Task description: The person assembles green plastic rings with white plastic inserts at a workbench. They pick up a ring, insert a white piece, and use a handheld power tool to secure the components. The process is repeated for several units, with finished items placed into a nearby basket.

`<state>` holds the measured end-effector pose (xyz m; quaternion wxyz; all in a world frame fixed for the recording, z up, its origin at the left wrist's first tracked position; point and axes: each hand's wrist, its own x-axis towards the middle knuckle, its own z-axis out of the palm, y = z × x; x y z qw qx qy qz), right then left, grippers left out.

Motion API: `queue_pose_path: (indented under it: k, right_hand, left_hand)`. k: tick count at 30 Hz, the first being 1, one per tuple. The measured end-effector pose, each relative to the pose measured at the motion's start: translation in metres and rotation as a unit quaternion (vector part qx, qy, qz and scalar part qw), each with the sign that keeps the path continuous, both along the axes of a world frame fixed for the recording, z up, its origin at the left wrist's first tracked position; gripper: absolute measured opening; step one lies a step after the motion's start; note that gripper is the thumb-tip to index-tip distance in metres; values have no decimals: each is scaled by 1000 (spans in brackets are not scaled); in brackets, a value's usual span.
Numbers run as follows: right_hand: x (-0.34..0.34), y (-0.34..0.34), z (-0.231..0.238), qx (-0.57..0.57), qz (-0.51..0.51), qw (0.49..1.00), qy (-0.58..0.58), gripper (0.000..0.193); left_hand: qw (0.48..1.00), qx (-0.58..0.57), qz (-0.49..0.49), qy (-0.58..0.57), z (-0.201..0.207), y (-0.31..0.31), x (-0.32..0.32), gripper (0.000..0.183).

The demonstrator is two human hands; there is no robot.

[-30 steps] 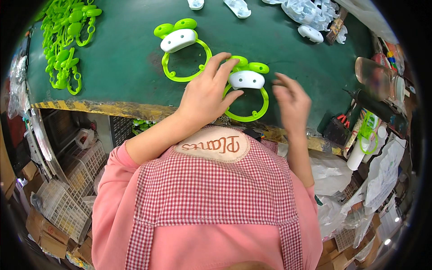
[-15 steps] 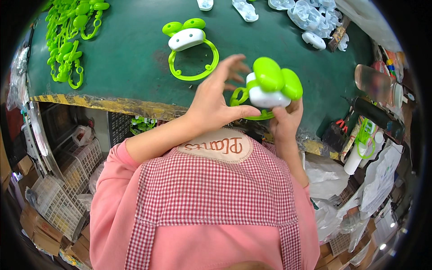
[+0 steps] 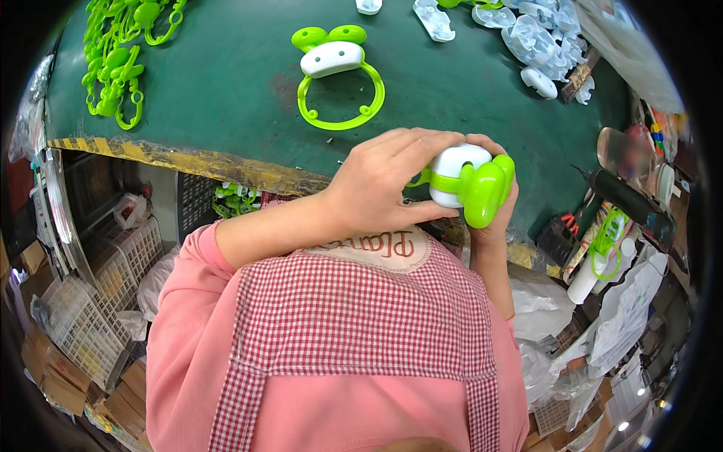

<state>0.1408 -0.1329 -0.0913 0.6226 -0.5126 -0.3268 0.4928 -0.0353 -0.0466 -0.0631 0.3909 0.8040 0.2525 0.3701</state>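
Note:
Between both hands, over the table's near edge, is a green and white plastic ring toy (image 3: 486, 192) with rounded green lobes and a white two-part body. My left hand (image 3: 392, 177) closes on its white body from the left, thumb below and fingers above. My right hand (image 3: 503, 215) grips it from the right, its fingers partly hidden behind the green lobes. Most of the held toy's ring is covered by my hands. A similar ring toy (image 3: 340, 75) lies on the table beyond my left hand, its white piece showing two holes.
The green table (image 3: 233, 83) has a worn yellow-striped edge. Green plastic ring parts (image 3: 117, 75) are heaped at the far left, pale blue-white shells (image 3: 538, 41) at the far right. A black power tool (image 3: 625, 197) lies right. Wire baskets (image 3: 83, 324) stand at lower left.
My left hand has moved right and closed on the white body. The held toy has turned, so its green lobes now point right and toward me. The view has shifted slightly.

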Motion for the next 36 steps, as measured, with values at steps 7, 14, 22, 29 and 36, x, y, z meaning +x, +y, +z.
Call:
queue_pose_path:
  k: [7, 14, 22, 29, 36]
  right_hand:
    - [-9, -8, -10, 1, -39, 999, 28, 44]
    - [11, -16, -4, -83, 42, 992, 90, 35]
    - [-5, -30, -7, -90, 55, 978, 180, 31]
    - [-20, -31, -3, -36, -37, 999, -17, 26]
    - [-10, -21, 22, 119, 134, 961, -211, 72]
  left_hand:
    - [999, -28, -32, 15, 2, -6, -2, 71]
    - [919, -363, -149, -45, 9, 16, -11, 29]
    - [931, -338, -118, -65, 7, -2, -19, 33]
    - [960, -262, -91, -37, 20, -9, -28, 62]
    - [989, -89, -80, 90, 19, -9, -37, 66]
